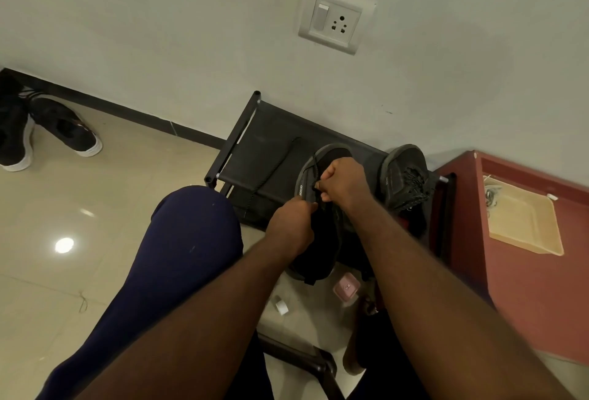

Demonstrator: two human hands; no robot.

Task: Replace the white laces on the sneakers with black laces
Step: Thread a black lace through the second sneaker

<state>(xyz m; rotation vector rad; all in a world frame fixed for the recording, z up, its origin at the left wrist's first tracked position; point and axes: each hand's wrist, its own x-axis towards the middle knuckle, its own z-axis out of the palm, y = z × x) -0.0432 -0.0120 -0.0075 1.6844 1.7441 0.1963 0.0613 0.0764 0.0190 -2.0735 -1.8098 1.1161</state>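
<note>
A dark grey sneaker [307,182] lies on the front of a low black fabric rack [255,157], toe pointing to the wall. My right hand [345,181] pinches a black lace above its eyelets. My left hand [291,227] grips the lace lower down, beside the sneaker's tongue. A second black lace [274,170] trails across the rack to the left. The other dark sneaker [404,176], laced in black, stands at the rack's right end.
A red cabinet [510,256] on the right carries a beige tray [526,224] with pale laces [490,194] beside it. Another pair of black shoes [47,131] lies on the tiled floor at far left. My knee in blue trousers [191,240] is near the rack.
</note>
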